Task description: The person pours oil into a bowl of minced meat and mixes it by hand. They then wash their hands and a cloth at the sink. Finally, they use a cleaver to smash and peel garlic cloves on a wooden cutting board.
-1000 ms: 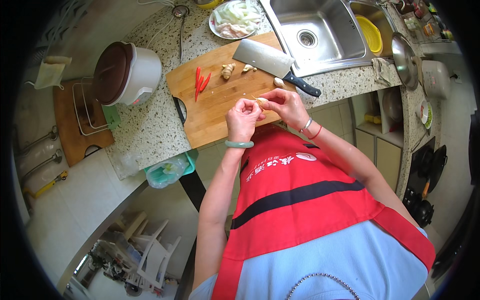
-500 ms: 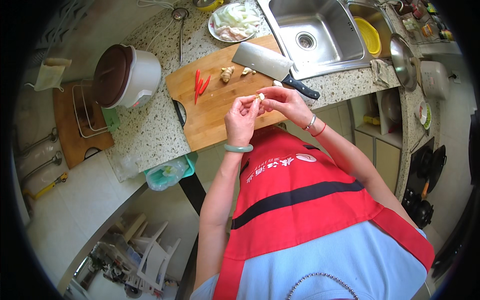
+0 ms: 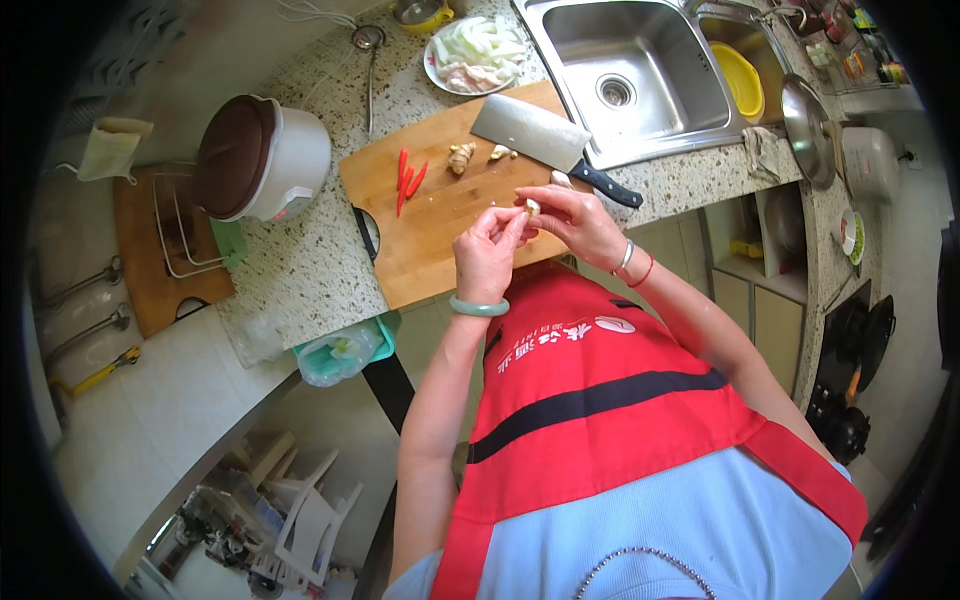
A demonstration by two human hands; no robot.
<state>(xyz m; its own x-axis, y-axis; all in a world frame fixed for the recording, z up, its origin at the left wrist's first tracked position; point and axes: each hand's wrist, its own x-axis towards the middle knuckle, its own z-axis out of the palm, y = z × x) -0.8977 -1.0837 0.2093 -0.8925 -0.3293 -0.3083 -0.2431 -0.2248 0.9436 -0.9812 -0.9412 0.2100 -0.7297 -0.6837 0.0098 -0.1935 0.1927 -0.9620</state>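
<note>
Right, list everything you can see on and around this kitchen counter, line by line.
small pale garlic clove: 1, whitish, pinched between both hands over the board
wooden cutting board: 1, light brown, on the speckled stone counter
steel cleaver with black handle: 1, lying on the board's far corner
red chillies: about 3, on the board
ginger piece: 1, tan, on the board
plate of sliced white vegetable: 1, behind the board
steel sink: 1, at the right of the board
yellow bowl: 1, in the sink's second basin
white rice cooker with brown lid: 1, at the left of the board
left hand: 1, green bangle on its wrist
right hand: 1, bracelets on its wrist
</note>
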